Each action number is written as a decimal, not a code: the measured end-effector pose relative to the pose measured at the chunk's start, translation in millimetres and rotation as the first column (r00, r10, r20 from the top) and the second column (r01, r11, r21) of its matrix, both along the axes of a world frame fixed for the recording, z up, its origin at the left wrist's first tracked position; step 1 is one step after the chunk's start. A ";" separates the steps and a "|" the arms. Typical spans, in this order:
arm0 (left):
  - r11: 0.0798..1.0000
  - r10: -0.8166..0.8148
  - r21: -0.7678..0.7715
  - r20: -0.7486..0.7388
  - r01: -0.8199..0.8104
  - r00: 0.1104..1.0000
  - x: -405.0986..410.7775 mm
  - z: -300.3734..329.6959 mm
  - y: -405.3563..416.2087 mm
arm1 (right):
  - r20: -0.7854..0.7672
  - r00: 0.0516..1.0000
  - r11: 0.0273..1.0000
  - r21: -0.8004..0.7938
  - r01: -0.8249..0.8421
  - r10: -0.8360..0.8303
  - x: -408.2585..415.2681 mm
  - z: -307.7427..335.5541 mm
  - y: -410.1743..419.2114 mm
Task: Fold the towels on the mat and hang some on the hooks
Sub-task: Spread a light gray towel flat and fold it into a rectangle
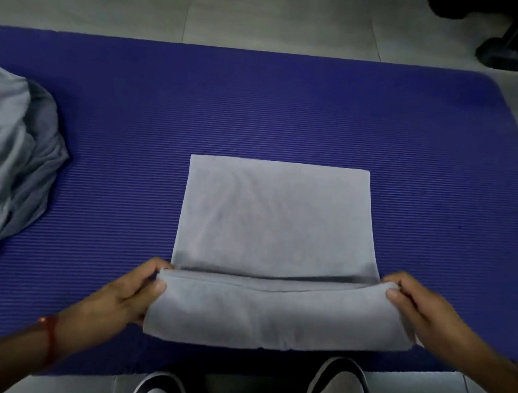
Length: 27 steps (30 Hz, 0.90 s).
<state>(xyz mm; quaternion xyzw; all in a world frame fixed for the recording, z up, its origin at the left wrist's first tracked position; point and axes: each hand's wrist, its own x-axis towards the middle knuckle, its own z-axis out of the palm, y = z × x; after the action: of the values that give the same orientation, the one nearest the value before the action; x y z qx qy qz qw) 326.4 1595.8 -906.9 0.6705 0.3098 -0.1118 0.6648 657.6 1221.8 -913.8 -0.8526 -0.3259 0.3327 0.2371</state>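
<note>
Two shoes show at the bottom edge, just behind the blue mat on the tiled floor. Both hands pinch the near folded edge of a grey towel lying in the middle of the mat: the left hand grips its left corner, the right hand its right corner. More grey towels lie bunched at the mat's left side.
</note>
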 end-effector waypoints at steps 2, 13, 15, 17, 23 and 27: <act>0.997 0.080 0.011 0.021 -0.081 0.997 16.4 3.9 10.7 | 0.011 0.996 0.993 0.074 0.089 -0.090 12.3 6.6 13.9; 0.901 0.293 0.343 -0.033 -0.265 0.955 175.9 -49.1 123.5 | 0.177 0.923 0.935 0.167 0.313 -0.341 129.1 -32.7 143.0; 0.892 0.314 0.377 -0.117 -0.250 0.942 177.3 -62.3 128.6 | 0.182 0.914 0.932 0.075 0.354 -0.362 125.8 -45.8 149.0; 0.854 0.333 0.461 -0.130 -0.240 0.934 174.3 -70.0 129.5 | 0.225 0.887 0.914 0.056 0.401 -0.403 121.9 -53.2 149.0; 0.801 0.387 0.517 -0.064 -0.301 0.920 173.7 -71.3 126.1 | 0.239 0.849 0.881 0.105 0.460 -0.472 125.2 -51.7 147.9; 0.471 0.251 0.867 0.045 -0.163 0.967 165.9 -66.0 99.1 | 0.242 0.845 0.877 0.058 0.477 -0.476 115.2 -56.0 135.8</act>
<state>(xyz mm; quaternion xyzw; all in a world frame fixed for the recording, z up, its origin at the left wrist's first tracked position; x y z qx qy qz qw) 492.3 1694.9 -972.9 0.8642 0.4317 0.1098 0.2342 772.8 1357.6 -969.8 -0.9420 -0.1304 0.1545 0.2678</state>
